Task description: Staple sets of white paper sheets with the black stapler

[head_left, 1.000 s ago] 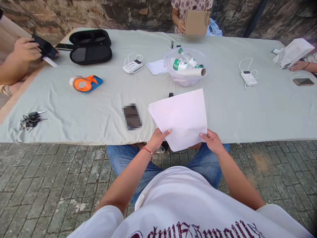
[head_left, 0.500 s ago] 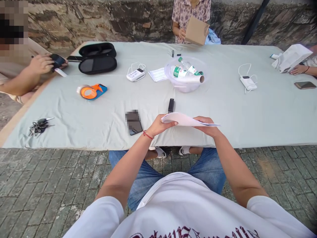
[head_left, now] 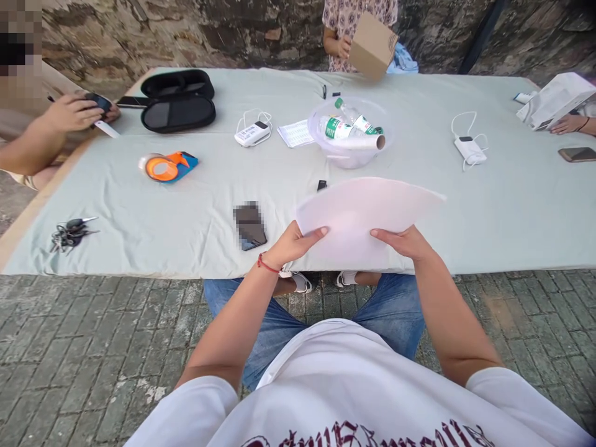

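Between my hands is white paper, bowed along its far edge; I cannot tell how many sheets there are. My left hand, with a red cord at the wrist, grips its left side, thumb on top. On the right side my right hand pinches it the same way, fingers hidden underneath. Just beyond the paper, the end of a small black object shows, the rest covered. A dark phone lies left of my left hand.
A clear plastic bowl holds bottles and a cardboard-cored roll. Around it lie a printed sheet, white power banks, an orange tape dispenser, keys and a black case. Other people sit at the left, far and right edges; one holds a cardboard box.
The paper has swung from nearly edge-on to showing its broad face, covering most of the small black object. My hands have moved slightly apart, thumbs now on top.
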Demonstrator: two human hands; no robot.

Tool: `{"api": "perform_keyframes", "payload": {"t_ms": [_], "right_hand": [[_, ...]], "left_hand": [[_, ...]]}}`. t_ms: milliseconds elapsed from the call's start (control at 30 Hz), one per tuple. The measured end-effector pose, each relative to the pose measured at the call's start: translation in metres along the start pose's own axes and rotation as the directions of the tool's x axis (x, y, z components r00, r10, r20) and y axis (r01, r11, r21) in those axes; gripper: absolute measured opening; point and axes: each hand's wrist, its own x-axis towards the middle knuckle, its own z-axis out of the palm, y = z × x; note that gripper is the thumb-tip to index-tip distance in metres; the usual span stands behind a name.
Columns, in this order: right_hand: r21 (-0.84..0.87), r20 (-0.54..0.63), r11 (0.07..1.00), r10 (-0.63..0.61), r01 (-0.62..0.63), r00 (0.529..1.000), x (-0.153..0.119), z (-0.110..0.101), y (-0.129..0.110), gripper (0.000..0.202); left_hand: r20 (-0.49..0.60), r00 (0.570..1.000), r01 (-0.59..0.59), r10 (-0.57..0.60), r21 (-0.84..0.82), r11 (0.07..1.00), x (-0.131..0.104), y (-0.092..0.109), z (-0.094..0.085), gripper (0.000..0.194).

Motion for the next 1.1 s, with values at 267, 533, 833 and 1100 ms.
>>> {"api": "perform_keyframes", "payload": {"t_ms": [267, 533, 833, 1100], "right_hand": [[0.33, 0.205, 0.705, 0.595, -0.627, 0.777, -0.068, 0.035, 0.06, 0.045], [0.232, 0.101, 0.756, 0.607, -0.612, 0.788, -0.099, 0.048, 0.088, 0.033], [-0.691, -0.232, 0.69, 0.067, -0.214, 0.97, -0.026, 0.014, 0.05, 0.04], [-0.793, 0.323, 0.564, 0.07, 0.229, 0.944, 0.05, 0.07, 0.069, 0.045]], "left_hand": [[0.266, 0.77, 0.572, -0.58, -0.69, 0.443, -0.062, -0.086, 0.055, 0.047], [0.388, 0.633, 0.647, -0.67, -0.74, 0.183, -0.083, -0.12, 0.076, 0.045], [0.352, 0.655, 0.657, -0.669, -0.701, 0.275, -0.077, -0.114, 0.069, 0.045], [0.314, 0.686, 0.64, -0.656, -0.69, 0.338, -0.073, -0.104, 0.078, 0.04]]}}
